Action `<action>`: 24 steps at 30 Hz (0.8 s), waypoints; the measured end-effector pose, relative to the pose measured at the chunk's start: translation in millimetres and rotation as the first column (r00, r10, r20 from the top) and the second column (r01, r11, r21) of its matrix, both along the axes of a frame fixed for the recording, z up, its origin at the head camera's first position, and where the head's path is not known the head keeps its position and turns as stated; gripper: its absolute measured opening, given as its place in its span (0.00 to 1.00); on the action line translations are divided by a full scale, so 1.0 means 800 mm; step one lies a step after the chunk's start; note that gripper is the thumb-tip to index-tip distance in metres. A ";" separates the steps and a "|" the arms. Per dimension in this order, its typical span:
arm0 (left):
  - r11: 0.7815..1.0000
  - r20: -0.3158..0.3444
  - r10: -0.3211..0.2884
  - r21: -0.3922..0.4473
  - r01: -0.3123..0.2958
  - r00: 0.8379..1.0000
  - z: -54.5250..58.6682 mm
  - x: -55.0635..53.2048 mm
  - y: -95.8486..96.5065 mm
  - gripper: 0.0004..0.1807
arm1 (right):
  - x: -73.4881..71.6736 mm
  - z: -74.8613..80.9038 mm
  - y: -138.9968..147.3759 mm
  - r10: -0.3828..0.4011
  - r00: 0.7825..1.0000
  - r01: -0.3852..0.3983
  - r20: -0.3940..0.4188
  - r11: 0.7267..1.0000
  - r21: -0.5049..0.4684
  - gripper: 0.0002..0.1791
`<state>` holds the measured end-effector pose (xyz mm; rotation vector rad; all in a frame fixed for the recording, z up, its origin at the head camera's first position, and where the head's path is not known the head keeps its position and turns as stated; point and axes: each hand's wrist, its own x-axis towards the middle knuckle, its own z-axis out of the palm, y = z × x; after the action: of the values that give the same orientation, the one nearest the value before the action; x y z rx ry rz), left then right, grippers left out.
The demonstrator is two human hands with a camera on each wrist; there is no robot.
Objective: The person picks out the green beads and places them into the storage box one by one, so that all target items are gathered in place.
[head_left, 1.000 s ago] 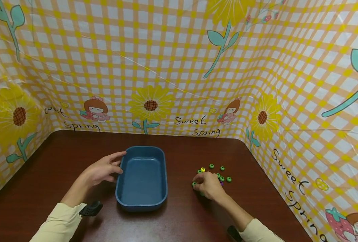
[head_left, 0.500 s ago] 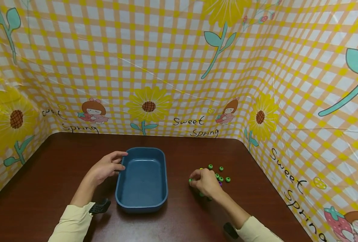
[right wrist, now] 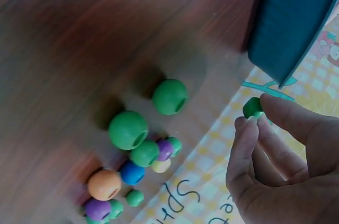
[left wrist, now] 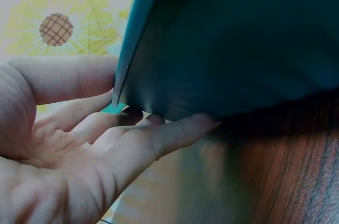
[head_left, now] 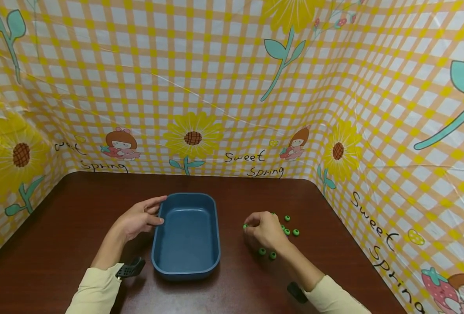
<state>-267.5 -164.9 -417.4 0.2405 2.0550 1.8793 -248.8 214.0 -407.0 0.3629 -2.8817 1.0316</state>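
Beyond your fingers hangs the checked cloth (head_left: 153,87); under them spreads the table (head_left: 235,288). The blue tray (head_left: 186,240) touches your left hand (head_left: 133,221), whose fingers are apart. Your right hand (head_left: 268,231), on the tray's other side, pinches one green bead (head_left: 245,226). Only that one looks lifted; the other beads (head_left: 287,232) lie near those fingers, partly hidden by them; most picking-up seems undone.
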 end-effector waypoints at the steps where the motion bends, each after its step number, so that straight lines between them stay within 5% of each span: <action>1: 1.000 0.000 0.000 -0.002 0.000 1.000 0.000 0.001 0.001 0.41 | 0.000 0.001 -0.001 0.001 1.000 -0.001 0.000 1.000 -0.002 0.04; 14: 0.999 -0.001 -0.016 0.035 0.016 1.000 -0.005 0.007 0.013 0.41 | 0.001 0.016 -0.027 0.045 0.999 -0.046 -0.011 0.998 -0.041 0.03; 24: 0.999 -0.025 -0.019 -0.037 0.018 1.000 -0.001 0.007 0.017 0.42 | 0.004 0.030 -0.064 0.084 0.994 -0.087 -0.063 0.995 -0.043 0.03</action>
<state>-261.5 -151.6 -418.2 0.2747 2.0948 1.8344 -245.3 163.1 -383.4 0.5099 -2.8057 1.0780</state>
